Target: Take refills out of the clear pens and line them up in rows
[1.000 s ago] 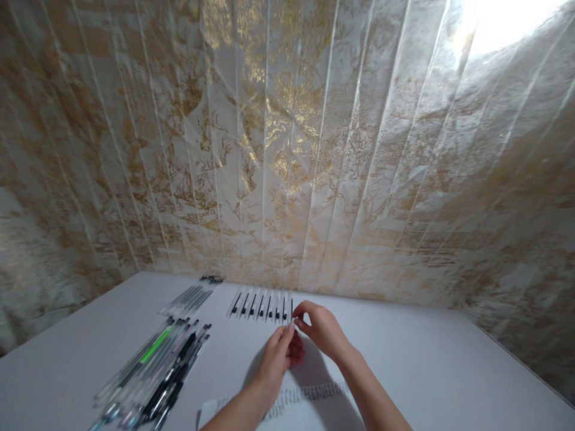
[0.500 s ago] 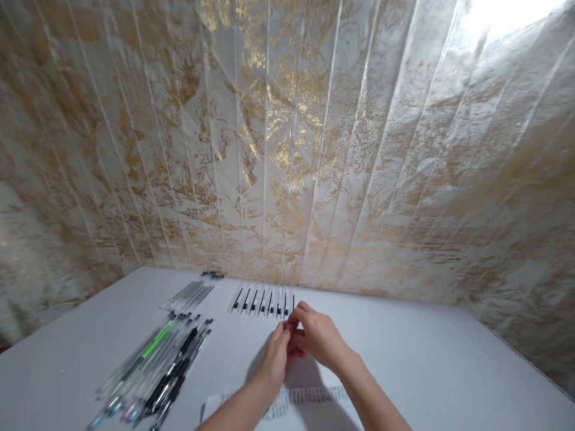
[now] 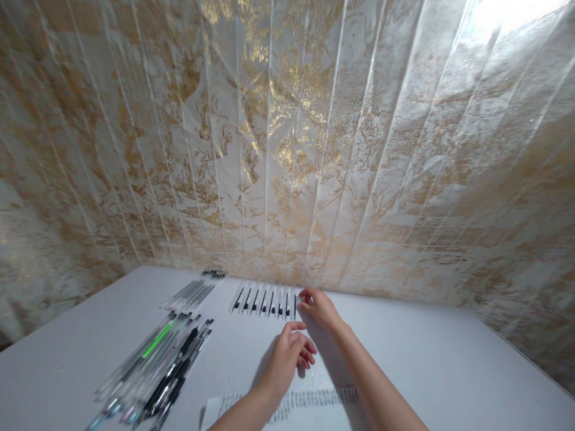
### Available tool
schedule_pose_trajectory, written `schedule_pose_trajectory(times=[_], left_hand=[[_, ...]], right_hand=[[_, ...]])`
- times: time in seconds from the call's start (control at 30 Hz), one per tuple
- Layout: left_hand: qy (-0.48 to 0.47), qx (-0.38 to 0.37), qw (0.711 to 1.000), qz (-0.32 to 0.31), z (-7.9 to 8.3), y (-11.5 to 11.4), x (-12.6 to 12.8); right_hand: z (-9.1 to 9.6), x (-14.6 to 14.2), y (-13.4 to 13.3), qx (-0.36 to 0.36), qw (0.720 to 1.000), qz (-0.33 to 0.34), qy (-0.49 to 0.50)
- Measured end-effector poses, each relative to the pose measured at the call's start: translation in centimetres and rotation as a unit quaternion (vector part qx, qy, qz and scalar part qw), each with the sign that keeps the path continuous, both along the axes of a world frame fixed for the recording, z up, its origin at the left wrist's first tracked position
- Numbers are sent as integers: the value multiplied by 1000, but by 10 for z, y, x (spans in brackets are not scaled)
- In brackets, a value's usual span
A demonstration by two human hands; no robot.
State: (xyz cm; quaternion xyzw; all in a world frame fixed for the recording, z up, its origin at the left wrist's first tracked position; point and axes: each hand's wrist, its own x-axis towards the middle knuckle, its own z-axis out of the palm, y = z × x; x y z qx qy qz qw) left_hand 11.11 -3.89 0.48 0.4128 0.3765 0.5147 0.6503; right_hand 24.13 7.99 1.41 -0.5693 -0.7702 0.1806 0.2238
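While R hand (image 3: pixel 320 308) is at right end of pen-parts row (image 3: pixel 272 310), far-ctr worktop (image 3: pixel 404 359), grip unclear (can't tell), L hand (image 3: pixel 287 354), nearer, loosely open, apparently empty. Risk: fingertip nudge could roll parts askew.

One tabletop (image 3: pixel 449 371) is provided, bearing one written sheet (image 3: pixel 309 416). In the rear row, eight slender dark rods (image 3: pixel 295 305) are counted — seven short black pieces (image 3: pixel 263 309) are also counted there. One bright green strip (image 3: pixel 157 339) is found among the pens (image 3: pixel 179 365). Exact totals cannot be given for the pens, grey rods (image 3: pixel 193 293) or small rear black parts (image 3: pixel 214 274) — overlapped or blurred.
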Motion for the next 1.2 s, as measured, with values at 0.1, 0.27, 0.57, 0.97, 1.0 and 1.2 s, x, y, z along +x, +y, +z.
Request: schedule_pose_trajectory(times=[0.1,0.27,0.57,0.97,1.0,1.2], left_hand=[[6,10,1000,-4,-2,1,1],[14,20,1000,-6,-3,2,2],[19,26,999,-7,-3,1,3],[43,37,998,-10,-5,1,4],[46,38,998,-10,-5,1,4],[77,50,996,-18,-5,0,6]], right_hand=[[-4,-1,3,-6,1000,2,1],[-5,-3,6,-13,1000,-2,-5],[-1,-4,2,-12,1000,-6,-14],[-2,-4,2,-13,1000,-11,-14],[-3,-4,2,-12,1000,-10,-12],[-4,1,3,3,1000,-5,9]])
